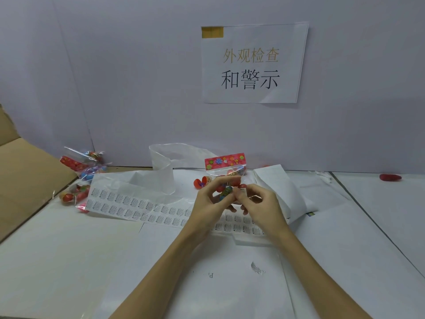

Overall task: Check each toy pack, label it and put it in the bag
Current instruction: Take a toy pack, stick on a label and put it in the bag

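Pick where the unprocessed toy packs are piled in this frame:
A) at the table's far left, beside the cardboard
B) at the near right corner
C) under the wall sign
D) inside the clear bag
A: the toy packs lie heaped at the table's far left, next to the cardboard, at the left end of the label sheet.

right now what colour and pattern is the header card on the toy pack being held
Red-pink with multicoloured flower shapes, on the header card of the toy pack; seen in the head view.
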